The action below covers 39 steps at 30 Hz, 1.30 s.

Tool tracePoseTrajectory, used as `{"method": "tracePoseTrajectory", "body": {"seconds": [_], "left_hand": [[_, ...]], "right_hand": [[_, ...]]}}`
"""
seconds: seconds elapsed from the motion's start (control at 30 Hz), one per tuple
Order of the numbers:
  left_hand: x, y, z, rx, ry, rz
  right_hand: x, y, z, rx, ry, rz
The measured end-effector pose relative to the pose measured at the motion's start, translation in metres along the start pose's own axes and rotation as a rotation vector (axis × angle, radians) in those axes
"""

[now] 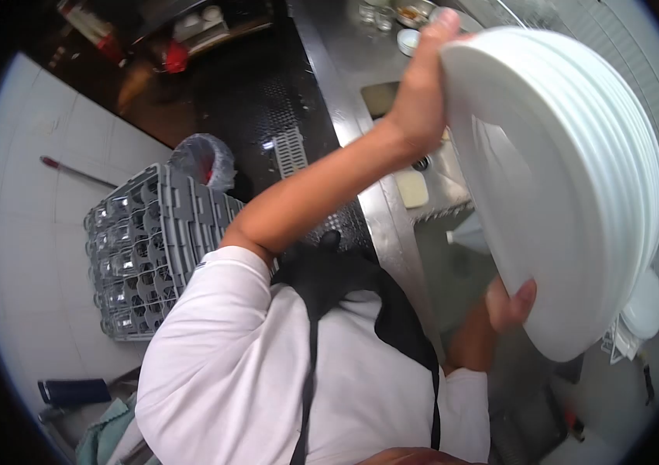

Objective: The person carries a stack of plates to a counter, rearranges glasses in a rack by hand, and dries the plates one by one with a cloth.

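A thick stack of large white oval plates (531, 201) fills the right side of the view, tilted up on edge above the sink area. My left hand (424, 85) grips the rim at the upper end, with part of its fingers hidden behind the plates. Lower down, my right hand (509, 304) clasps the near rim, its thumb lying on the front plate's face. The rest of that hand's fingers are out of sight under the stack. Beside the plates, a pale sponge (412, 188) rests at the steel counter's edge, near a white bottle (470, 234).
Grey dish racks (190, 221) holding glasses are stacked at the left, next to a bin with a clear liner (204, 159). The steel counter (337, 70) carries a metal bowl (413, 12) and a small white dish (408, 42). A wire rack (639, 70) lines the right wall.
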<state>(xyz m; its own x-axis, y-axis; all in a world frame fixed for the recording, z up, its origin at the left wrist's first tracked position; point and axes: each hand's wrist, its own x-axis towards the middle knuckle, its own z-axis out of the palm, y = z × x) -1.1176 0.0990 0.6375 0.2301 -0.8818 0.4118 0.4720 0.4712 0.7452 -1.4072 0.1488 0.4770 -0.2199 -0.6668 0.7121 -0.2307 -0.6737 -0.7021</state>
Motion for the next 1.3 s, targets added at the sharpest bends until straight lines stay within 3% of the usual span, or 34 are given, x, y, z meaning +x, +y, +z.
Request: {"method": "tracePoseTrajectory", "body": {"seconds": [0.1,0.3,0.43,0.6,0.83,0.9,0.93,1.07,1.13,1.17,1.27,1.3], "left_hand": [[-0.006,0.002,0.0,-0.015,0.053,-0.048],[-0.009,0.004,-0.008,-0.041,-0.134,-0.026],[-0.02,0.005,-0.015,-0.113,-0.153,-0.093],[-0.031,0.008,-0.028,-0.117,-0.234,-0.121],[-0.034,0.009,-0.034,-0.158,-0.335,-0.116],[-0.039,0.018,-0.025,-0.154,-0.213,-0.153],[-0.033,0.0,-0.03,-0.757,-0.54,-0.131],[-0.027,0.003,-0.033,-0.55,-0.588,-0.067],[-0.022,-0.006,-0.027,-0.728,-0.643,-0.037],[-0.028,0.012,-0.023,-0.361,-0.426,-0.115],[-0.014,-0.013,-0.038,-1.085,-0.736,-0.119],[-0.009,-0.013,-0.036,-1.075,-0.778,-0.114]], "right_hand": [[-0.011,0.015,-0.01,-0.002,-0.003,0.01],[-0.033,0.062,-0.024,0.036,-0.003,0.024],[-0.037,0.081,-0.02,-0.049,0.03,-0.156],[0.016,-0.067,0.038,-0.12,0.052,-0.083],[-0.009,-0.04,0.006,-0.115,-0.062,-0.102],[-0.012,-0.041,-0.001,-0.12,-0.091,-0.1],[-0.012,-0.04,-0.003,-0.118,-0.099,-0.098],[-0.012,-0.04,-0.005,-0.11,-0.115,-0.088],[-0.011,-0.039,-0.005,-0.103,-0.111,-0.071],[-0.01,-0.039,-0.004,-0.097,-0.105,-0.057],[-0.006,-0.037,0.0,-0.077,-0.066,-0.008],[-0.004,-0.037,0.0,-0.074,-0.039,0.013]]}}
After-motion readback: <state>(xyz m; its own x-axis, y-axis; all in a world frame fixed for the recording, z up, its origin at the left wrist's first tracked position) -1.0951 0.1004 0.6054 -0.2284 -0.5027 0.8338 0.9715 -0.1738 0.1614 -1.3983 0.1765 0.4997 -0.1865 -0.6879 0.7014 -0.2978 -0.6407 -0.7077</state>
